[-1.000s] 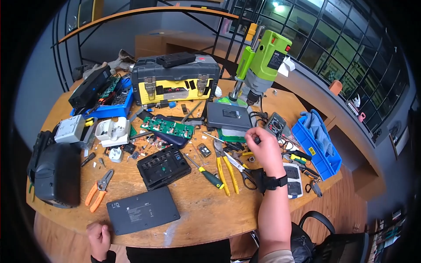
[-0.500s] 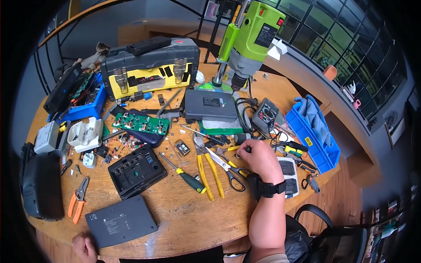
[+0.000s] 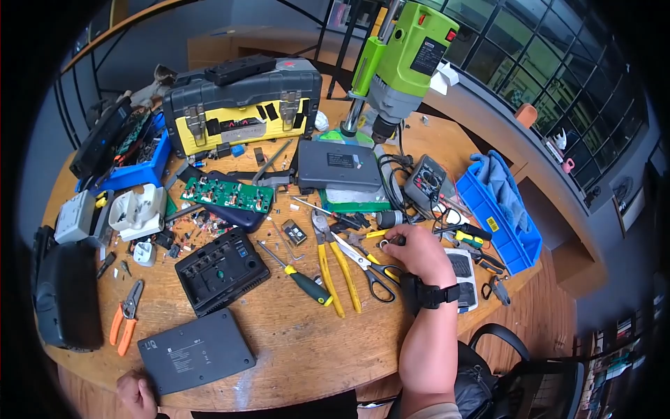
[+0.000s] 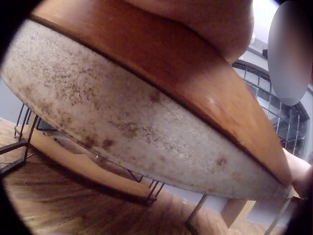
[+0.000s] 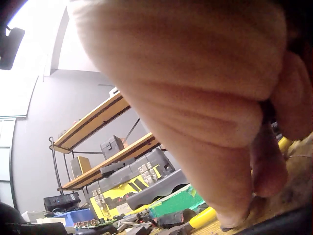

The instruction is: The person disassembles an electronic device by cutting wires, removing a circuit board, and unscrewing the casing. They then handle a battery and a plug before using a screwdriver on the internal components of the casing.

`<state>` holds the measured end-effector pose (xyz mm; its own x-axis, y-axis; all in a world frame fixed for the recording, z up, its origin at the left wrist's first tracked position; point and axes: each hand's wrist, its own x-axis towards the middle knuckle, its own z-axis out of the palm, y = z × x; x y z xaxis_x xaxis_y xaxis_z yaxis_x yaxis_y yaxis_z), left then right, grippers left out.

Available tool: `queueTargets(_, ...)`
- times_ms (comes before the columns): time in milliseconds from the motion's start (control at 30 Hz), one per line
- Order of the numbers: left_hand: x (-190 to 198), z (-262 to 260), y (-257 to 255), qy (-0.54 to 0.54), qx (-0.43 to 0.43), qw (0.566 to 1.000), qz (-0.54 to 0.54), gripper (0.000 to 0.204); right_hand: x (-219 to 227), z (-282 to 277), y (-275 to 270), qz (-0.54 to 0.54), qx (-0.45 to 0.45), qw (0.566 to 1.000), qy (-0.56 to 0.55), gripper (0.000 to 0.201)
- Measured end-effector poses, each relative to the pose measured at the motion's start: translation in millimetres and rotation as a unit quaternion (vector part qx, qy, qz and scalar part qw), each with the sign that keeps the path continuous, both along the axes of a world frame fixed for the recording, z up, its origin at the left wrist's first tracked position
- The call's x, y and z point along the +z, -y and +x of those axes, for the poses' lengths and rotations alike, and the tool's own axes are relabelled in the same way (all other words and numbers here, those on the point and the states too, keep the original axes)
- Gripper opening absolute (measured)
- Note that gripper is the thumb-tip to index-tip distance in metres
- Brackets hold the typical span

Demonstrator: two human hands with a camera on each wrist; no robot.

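Note:
Over the right part of the workbench, my right hand [image 3: 419,253] pinches a small dark object [image 3: 399,241] between curled fingers; its kind I cannot tell. Yellow-handled scissors [image 3: 380,283] with black finger loops lie just left of that wrist, beside cutters with long yellow handles [image 3: 328,269]. At the front left edge rests my left hand [image 3: 137,392], loosely curled with nothing visible in it. Right against it lies a flat dark-grey cover [image 3: 199,353] with printed text. Behind the cover sits a black open housing [image 3: 222,272].
A green drill press [image 3: 401,70] stands at the back, a flat grey case [image 3: 340,165] below it. Nearby are a multimeter [image 3: 424,181], a blue bin [image 3: 499,223] with cloth, a yellow-black toolbox [image 3: 241,112], a green circuit board [image 3: 227,195], a screwdriver [image 3: 307,285] and orange-handled strippers [image 3: 125,318].
My right hand has come down and nearer, from above the tools to beside the scissors. The head view has shifted, moving the bench leftward in the picture. My left hand stays by the cover.

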<state>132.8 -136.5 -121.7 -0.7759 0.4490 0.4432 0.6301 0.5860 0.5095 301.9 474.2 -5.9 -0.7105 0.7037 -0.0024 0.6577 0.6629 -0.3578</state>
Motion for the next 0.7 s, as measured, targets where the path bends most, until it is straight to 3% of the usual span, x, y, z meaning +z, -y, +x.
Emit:
queueTargets(433, -2, 0, -1, -0.010, 0.005, 1.000, 0.003, 0.035, 1, -2, -4, -0.051, -0.004, 0.999, 0.012, 0.034)
queueTargets(533, -7, -2, 3, 0.009, 0.003, 1.000, 0.009, 0.035, 5, -6, -1, -0.072, -0.018, 0.997, -0.019, 0.031)
queueTargets(600, -7, -2, 3, 0.003, 0.002, 1.000, 0.011, 0.036, 8, -11, 1, -0.005, -0.061, 0.985, -0.161, 0.028)
queueTargets(700, -10, -1, 7, -0.008, 0.014, 1.000, -0.004, 0.036, -5, -15, -5, 0.073, -0.029, 0.976, -0.204, 0.028)
